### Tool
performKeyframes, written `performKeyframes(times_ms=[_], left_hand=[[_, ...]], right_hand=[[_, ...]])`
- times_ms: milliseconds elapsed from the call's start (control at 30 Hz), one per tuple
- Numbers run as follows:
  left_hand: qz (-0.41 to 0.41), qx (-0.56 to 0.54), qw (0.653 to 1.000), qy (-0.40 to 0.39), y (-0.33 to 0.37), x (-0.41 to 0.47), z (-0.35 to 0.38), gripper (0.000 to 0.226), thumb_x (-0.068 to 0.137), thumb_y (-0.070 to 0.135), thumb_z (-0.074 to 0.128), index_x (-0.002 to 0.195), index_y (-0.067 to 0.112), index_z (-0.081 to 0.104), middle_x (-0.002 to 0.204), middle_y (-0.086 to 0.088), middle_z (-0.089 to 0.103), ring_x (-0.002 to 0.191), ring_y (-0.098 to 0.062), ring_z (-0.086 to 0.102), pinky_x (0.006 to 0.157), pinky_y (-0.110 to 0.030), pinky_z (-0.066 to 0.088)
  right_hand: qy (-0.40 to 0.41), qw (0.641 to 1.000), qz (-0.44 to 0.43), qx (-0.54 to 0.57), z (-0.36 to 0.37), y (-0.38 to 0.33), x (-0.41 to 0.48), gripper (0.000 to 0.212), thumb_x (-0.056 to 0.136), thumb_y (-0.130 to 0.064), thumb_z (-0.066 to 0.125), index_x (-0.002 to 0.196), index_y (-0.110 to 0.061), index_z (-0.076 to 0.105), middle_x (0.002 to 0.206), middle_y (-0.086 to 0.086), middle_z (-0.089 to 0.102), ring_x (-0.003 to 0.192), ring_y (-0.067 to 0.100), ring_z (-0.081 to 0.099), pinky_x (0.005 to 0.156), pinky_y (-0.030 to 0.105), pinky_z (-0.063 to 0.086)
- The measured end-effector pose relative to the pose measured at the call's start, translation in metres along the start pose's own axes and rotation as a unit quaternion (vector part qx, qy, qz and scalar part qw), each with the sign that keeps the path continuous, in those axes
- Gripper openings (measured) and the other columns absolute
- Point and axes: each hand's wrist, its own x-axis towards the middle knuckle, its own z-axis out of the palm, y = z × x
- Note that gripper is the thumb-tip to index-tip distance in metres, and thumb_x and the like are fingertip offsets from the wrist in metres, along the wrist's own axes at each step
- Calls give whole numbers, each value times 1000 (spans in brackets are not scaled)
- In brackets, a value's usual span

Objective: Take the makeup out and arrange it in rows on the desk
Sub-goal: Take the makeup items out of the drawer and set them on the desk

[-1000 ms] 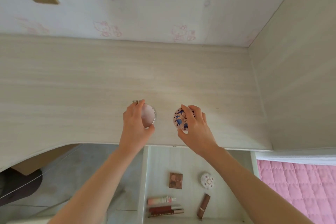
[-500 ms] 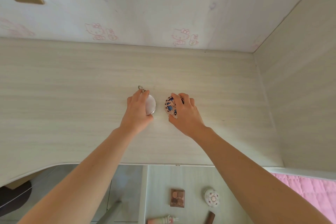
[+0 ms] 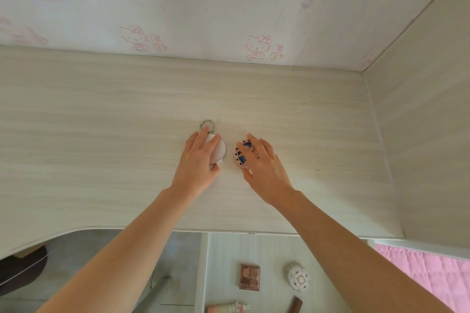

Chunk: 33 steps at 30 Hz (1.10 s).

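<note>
A round pale pink compact with a metal ring lies flat on the light wood desk. My left hand covers its left half, fingers on the lid and thumb at its near edge. Just to the right lies a pink compact with a blue pattern. My right hand holds that one, fingers across the top and thumb at the near rim. A small gap separates the two compacts.
Below the desk edge an open drawer holds a brown eyeshadow palette, a round decorated compact, a pink tube and a brown lipstick. A side panel bounds the desk on the right; pink bedding lies lower right.
Both hands carried the compacts from the desk's front edge further onto the desk and lowered them flat, side by side. My fingers have flattened over the lids.
</note>
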Motion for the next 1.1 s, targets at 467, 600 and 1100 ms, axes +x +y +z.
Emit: performKeyframes(times_ms=[467, 600, 1100], left_hand=[[22, -5, 999, 37, 5, 10, 12, 65, 82, 8, 67, 142, 16, 42, 155, -2, 28, 145, -25, 19, 113, -35, 28], [35, 21, 998, 52, 5, 3, 7, 63, 81, 11, 69, 140, 14, 45, 155, -4, 29, 145, -28, 19, 115, -39, 28], [77, 1, 988, 133, 60, -168, 55, 37, 81, -2, 65, 116, 10, 66, 115, 0, 66, 117, -23, 53, 99, -34, 46]], right_hand=[[-2, 1000, -4, 31, 3, 7, 12, 65, 93, -16, 53, 150, -19, 22, 159, 6, 8, 147, 32, 1, 116, 40, 27], [-2, 1000, -3, 7, 1, 5, 3, 73, 94, -22, 52, 152, -19, 9, 160, 6, -3, 147, 33, -6, 119, 40, 15], [30, 997, 13, 71, 19, 12, -186, 60, 93, -12, 55, 147, -9, 30, 155, 8, 28, 147, 23, 15, 118, 34, 21]])
